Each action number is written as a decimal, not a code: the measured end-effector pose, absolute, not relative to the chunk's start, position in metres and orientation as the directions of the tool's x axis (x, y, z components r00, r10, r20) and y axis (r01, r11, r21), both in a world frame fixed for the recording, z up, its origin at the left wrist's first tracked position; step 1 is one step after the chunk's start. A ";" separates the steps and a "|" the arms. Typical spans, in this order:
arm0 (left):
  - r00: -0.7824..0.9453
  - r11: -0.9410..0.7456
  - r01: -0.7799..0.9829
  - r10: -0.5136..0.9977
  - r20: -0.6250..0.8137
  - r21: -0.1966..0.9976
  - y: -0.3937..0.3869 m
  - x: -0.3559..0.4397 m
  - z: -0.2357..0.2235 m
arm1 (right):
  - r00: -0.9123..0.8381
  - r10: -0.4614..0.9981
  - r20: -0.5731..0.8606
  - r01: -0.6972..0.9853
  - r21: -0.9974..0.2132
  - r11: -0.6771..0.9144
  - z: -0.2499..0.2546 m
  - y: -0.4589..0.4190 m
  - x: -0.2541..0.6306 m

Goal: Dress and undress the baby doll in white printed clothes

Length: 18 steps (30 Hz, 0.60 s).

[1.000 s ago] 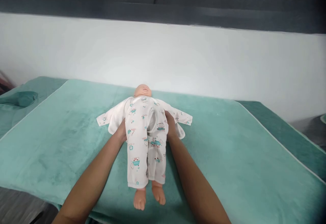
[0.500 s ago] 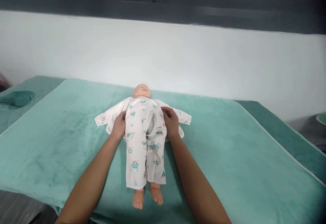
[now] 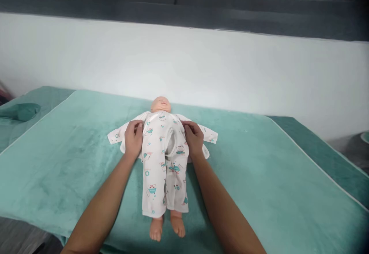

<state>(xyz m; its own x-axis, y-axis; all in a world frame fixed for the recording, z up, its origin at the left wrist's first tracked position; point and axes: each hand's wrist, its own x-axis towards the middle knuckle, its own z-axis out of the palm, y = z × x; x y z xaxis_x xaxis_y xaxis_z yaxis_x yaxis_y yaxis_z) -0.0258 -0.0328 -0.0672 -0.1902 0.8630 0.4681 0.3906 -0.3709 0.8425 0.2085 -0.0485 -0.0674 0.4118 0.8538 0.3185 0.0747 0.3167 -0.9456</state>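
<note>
A baby doll (image 3: 161, 103) lies on its back on a teal towel (image 3: 245, 169), head toward the wall and bare feet toward me. White printed trousers (image 3: 163, 169) cover its legs and belly. A white printed top (image 3: 117, 134) lies spread open under it, sleeves out to both sides. My left hand (image 3: 133, 137) rests on the doll's left flank, fingers curled on the cloth at the trousers' waist. On the opposite flank my right hand (image 3: 193, 137) grips the cloth the same way.
The towel covers a padded table that ends at a white wall under a dark window frame. A darker green cloth (image 3: 20, 111) lies bunched at the far left. A strip of darker green cover (image 3: 325, 150) shows along the towel's right edge.
Both hands have slid up along the doll's sides toward its chest, and the trousers' waist sits higher on the body. The doll's feet show more below the trouser cuffs.
</note>
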 end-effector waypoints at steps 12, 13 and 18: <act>-0.182 -0.344 0.581 0.828 0.530 0.737 -0.010 -0.029 -0.070 | -0.123 0.983 0.134 0.565 -0.805 0.180 -0.013 0.039 0.191; -0.208 -0.329 0.592 0.819 0.534 0.736 -0.010 -0.030 -0.071 | -0.141 0.984 0.109 0.581 -0.795 0.171 -0.011 0.041 0.190; -0.112 -0.410 0.541 0.830 0.547 0.734 -0.010 -0.029 -0.076 | -0.135 0.978 0.158 0.659 -0.723 0.208 -0.007 0.049 0.186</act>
